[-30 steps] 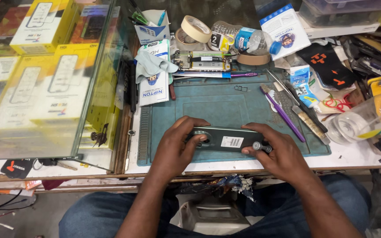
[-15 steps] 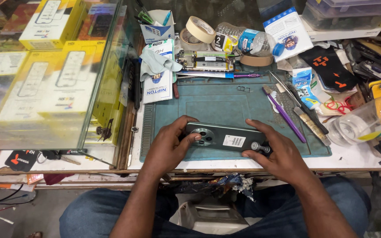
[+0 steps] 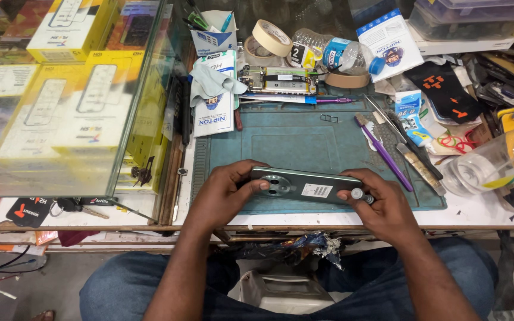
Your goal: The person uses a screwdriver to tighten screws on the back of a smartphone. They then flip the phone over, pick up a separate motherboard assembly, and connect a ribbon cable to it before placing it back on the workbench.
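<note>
1. At the near edge of the bench, over the person's lap in blue jeans, both hands hold a dark green phone lying back-up and lengthwise across the front of a teal work mat.
2. The left hand wraps the phone's camera end, fingers curled under it and the thumb pressed on the round camera ring, so the grip is closed on the phone.
3. The right hand clasps the other end; its thumb and forefinger also pinch a small silvery, cylinder-shaped tool against the phone's corner. What kind of tool it is cannot be told.
4. A white label sits on the phone's back, just left of the right thumb.
5. Just beyond, on the right part of the mat, a purple brush lies slanted beside a few slim metal tools.
6. To the right, off the mat, a clear plastic jar lies on its side.
7. Farther back, at the mat's far edge, an opened phone body shows its inner boards, with a grey cloth draped over a white packet to its left.
8. Behind those stand rolls of tape and a plastic water bottle on its side.
9. At far left, a glass case holds yellow boxes.
</note>
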